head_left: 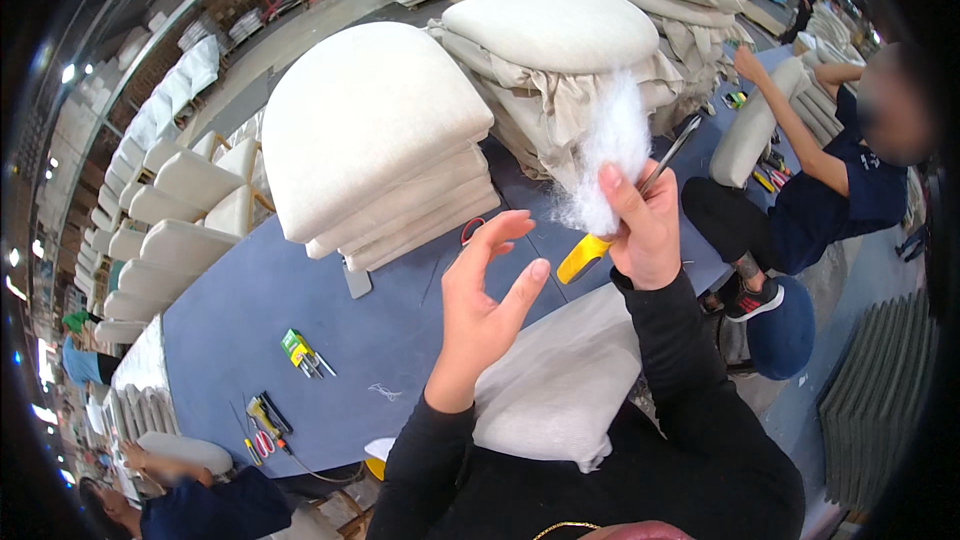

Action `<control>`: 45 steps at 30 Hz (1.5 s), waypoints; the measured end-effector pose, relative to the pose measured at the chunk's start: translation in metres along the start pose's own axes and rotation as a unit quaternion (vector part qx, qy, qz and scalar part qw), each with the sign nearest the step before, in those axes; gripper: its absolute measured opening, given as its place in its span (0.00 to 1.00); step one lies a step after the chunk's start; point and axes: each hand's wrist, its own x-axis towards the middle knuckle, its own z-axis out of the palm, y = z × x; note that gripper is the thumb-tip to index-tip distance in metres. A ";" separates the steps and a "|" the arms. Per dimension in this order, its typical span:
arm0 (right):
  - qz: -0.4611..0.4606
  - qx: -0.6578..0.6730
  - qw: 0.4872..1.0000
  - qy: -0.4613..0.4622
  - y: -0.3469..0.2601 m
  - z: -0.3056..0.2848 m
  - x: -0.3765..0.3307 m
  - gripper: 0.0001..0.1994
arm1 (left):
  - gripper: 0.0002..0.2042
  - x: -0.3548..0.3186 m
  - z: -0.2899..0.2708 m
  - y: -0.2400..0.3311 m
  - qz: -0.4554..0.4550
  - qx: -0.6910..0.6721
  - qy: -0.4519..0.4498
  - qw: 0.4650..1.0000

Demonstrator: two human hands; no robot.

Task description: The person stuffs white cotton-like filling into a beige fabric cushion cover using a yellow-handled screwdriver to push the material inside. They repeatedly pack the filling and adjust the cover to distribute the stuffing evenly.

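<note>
My right hand (648,235) is closed round a tuft of white stuffing fibre (612,130) and a yellow-handled tool (583,258) with a slim metal end. The handle pokes out below the fingers, while the metal part points up to the right; its exact kind is not clear. To the left, my left hand (487,300) is raised with fingers apart and nothing in it. Below both hands a pale fabric-covered seat cushion (560,370) lies at my lap against the table edge, with bunched cloth at its lower corner.
A stack of pale cushions (375,130) stands on the blue-grey table (250,290), with another cushion pile (550,25) behind. Small hand tools (265,425) and a green box (300,350) lie at left. Co-workers sit at right (820,160) and lower left (200,505).
</note>
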 end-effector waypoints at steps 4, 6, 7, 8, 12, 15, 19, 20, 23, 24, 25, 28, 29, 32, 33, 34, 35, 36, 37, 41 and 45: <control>0.050 -0.006 0.998 -0.042 0.005 0.008 -0.009 0.13 | 0.27 -0.004 0.012 0.001 0.038 0.040 -0.036 0.998; 0.089 -0.014 0.992 -0.090 0.008 0.008 -0.010 0.13 | 0.25 -0.008 0.021 0.001 0.035 0.081 -0.071 0.994; 0.111 -0.018 0.987 -0.118 0.009 0.010 -0.011 0.12 | 0.25 -0.009 0.019 -0.004 0.001 0.086 -0.100 0.991; 0.118 -0.033 0.983 -0.138 -0.003 0.020 -0.012 0.13 | 0.24 -0.009 0.015 -0.010 -0.033 0.090 -0.129 0.987; 0.049 0.051 0.996 -0.048 0.018 -0.004 -0.003 0.12 | 0.18 -0.006 0.019 -0.005 -0.052 0.115 -0.156 0.980; -0.010 0.179 0.984 0.004 0.028 -0.018 0.011 0.14 | 0.16 -0.017 0.015 -0.043 -0.081 0.124 -0.174 0.974; -0.080 0.127 0.986 0.079 0.031 -0.016 0.019 0.21 | 0.17 -0.025 0.001 -0.078 -0.197 0.029 -0.077 0.977; -0.055 0.095 0.994 0.025 0.024 -0.010 0.016 0.22 | 0.18 -0.023 -0.003 -0.080 -0.189 0.008 -0.017 0.982; 0.074 -0.123 0.960 -0.241 0.020 -0.015 0.005 0.15 | 0.23 -0.005 0.001 -0.050 -0.162 -0.124 0.101 0.974; 0.075 -0.157 0.945 -0.275 0.026 -0.011 0.001 0.14 | 0.29 -0.003 -0.002 -0.042 -0.145 -0.046 0.065 0.986; 0.074 -0.191 0.928 -0.311 0.031 -0.005 -0.003 0.14 | 0.28 0.000 0.002 -0.041 -0.049 -0.030 0.079 0.995; 0.230 -0.137 0.904 -0.334 0.028 0.003 0.003 0.15 | 0.24 -0.003 0.010 -0.024 -0.013 0.097 0.079 0.992; 0.222 -0.133 0.908 -0.328 0.029 0.004 0.003 0.15 | 0.23 -0.006 0.012 -0.022 -0.037 0.095 0.068 0.992; 0.121 -0.117 0.947 -0.275 0.040 0.006 -0.003 0.16 | 0.25 0.003 0.012 -0.007 0.048 0.228 0.114 0.966; 0.166 -0.107 0.949 -0.246 0.042 0.004 -0.002 0.15 | 0.26 0.007 0.012 -0.003 0.102 0.293 0.141 0.940; 0.213 -0.098 0.948 -0.214 0.043 0.002 -0.001 0.15 | 0.30 0.006 0.003 -0.004 0.103 0.299 0.119 0.941; 0.259 -0.088 0.945 -0.180 0.044 0.000 -0.001 0.15 | 0.30 0.007 -0.004 -0.004 0.089 0.179 0.096 0.975; 0.233 -0.100 0.950 -0.183 0.046 -0.001 0.000 0.14 | 0.30 0.009 -0.010 -0.004 0.075 0.055 0.072 0.993; 0.255 -0.113 0.940 -0.196 0.046 -0.001 -0.001 0.13 | 0.26 0.007 -0.005 -0.008 0.054 0.016 0.078 0.995; 0.321 -0.084 0.912 -0.240 0.036 0.013 -0.015 0.09 | 0.15 0.001 0.024 -0.009 -0.081 0.001 0.093 0.992; 0.315 -0.105 0.901 -0.280 0.059 0.004 -0.025 0.09 | 0.13 -0.009 0.026 -0.027 -0.066 -0.083 0.132 0.986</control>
